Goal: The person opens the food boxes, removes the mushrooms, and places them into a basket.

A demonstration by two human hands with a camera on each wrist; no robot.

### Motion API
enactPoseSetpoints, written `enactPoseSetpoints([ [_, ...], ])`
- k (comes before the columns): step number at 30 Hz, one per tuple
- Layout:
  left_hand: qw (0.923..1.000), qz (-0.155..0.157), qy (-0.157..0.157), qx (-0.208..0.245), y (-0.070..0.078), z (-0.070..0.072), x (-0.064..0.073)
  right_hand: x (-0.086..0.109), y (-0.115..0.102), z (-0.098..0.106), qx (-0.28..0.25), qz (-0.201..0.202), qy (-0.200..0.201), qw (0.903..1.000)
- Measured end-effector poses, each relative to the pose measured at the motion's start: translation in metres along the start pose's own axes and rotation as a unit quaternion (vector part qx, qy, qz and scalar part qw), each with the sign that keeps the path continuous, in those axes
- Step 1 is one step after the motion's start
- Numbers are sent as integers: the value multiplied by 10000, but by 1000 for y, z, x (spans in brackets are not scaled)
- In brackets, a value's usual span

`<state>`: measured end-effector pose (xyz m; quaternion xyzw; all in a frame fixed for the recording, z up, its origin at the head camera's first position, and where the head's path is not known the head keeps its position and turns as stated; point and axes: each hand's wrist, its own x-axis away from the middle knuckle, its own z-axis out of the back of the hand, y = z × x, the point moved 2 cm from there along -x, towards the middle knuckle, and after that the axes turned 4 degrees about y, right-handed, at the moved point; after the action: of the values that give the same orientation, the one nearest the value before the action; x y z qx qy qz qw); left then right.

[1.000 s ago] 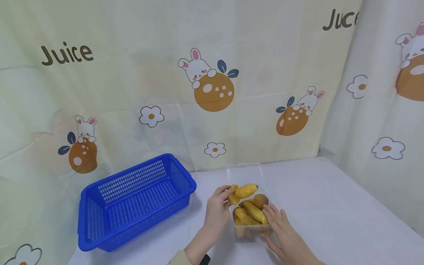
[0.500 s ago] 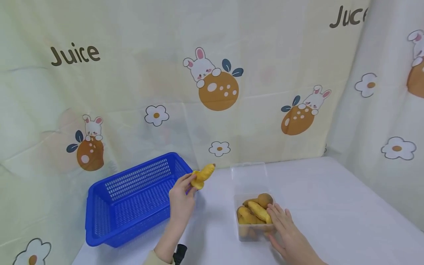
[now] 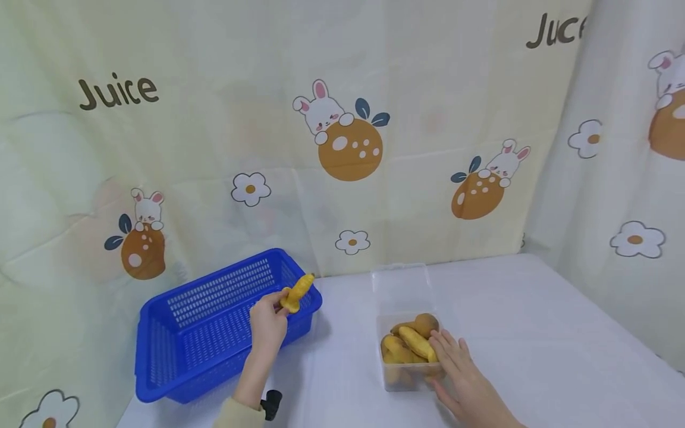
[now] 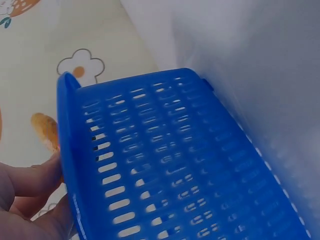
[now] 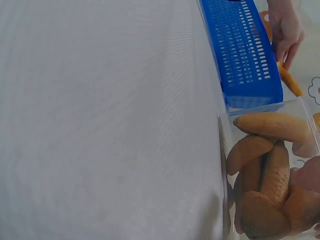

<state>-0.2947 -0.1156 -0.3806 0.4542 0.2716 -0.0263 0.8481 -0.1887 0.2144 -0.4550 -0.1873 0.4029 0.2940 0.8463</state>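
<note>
In the head view my left hand (image 3: 267,324) pinches a yellow banana-like piece (image 3: 301,288) by its flared lower end, its brown tip pointing up and right. It is held over the right end of the blue basket (image 3: 225,362). The left wrist view shows the fingers (image 4: 35,180) and part of the banana-like piece (image 4: 46,131) beyond the basket's rim. My right hand (image 3: 465,374) lies with fairly straight fingers along the right side of a clear plastic box (image 3: 398,380). Several yellow-brown bananas (image 3: 417,343) and a rounded brown fruit (image 3: 427,325) fill that box.
The box's clear lid (image 3: 401,285) stands open at its back. A white cloth (image 3: 535,333) covers the table. Behind hangs a printed curtain (image 3: 417,208) with rabbits and flowers. A black wrist device (image 3: 272,405) sticks out beside the left wrist.
My left hand has carried the banana-like piece from above the clear box leftward to the blue basket's right end. The right hand has stayed by the box.
</note>
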Motion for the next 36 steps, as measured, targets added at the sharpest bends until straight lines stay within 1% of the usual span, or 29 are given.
enactPoseSetpoints([
  [3, 9998, 106, -112, -147, -4, -6, -2, 0, 0, 2, -22, 12, -10, 10000],
  [6, 9993, 143, -181, -286, -7, -10, -3, -1, -1, 3, 3, 15, -28, 10000],
  [13, 9988, -46, -154, -472, -8, -6, -1, -3, -4, 5, 52, -23, -67, 10000],
  [15, 9989, -62, -136, -438, -7, -5, -1, -3, -5, 6, 72, -33, -87, 9999],
  [18, 9995, -152, -65, -258, -1, -4, 0, -4, -5, 6, 56, -38, -106, 9999],
  [20, 9998, -209, -42, -18, 7, -4, 2, -4, -5, 6, 29, -40, -117, 9999],
  [22, 9992, -388, -27, 135, 18, -5, 5, -4, -4, 6, 3, -46, -137, 9999],
  [24, 9974, -585, -94, 420, 30, -9, 9, -4, -4, 6, -2, -50, -164, 9999],
  [26, 9935, -865, -275, 691, 42, -16, 14, -3, -4, 6, -9, -58, -191, 9998],
  [27, 9904, -996, -423, 865, 48, -20, 18, -3, -4, 7, -14, -61, -194, 9998],
  [29, 9817, -1184, -838, 1234, 57, -30, 25, -3, -4, 7, -28, -67, -207, 9998],
  [31, 9712, -1356, -1343, 1425, 64, -41, 34, -4, -3, 8, -35, -80, -237, 9997],
  [33, 9600, -1438, -1881, 1496, 68, -52, 43, -4, -3, 8, -18, -100, -271, 9996],
  [34, 9552, -1505, -2100, 1443, 69, -59, 47, -4, -3, 8, -2, -101, -280, 9996],
  [36, 9467, -1705, -2421, 1264, 70, -70, 55, -3, -2, 7, 5, -122, -322, 9994],
])
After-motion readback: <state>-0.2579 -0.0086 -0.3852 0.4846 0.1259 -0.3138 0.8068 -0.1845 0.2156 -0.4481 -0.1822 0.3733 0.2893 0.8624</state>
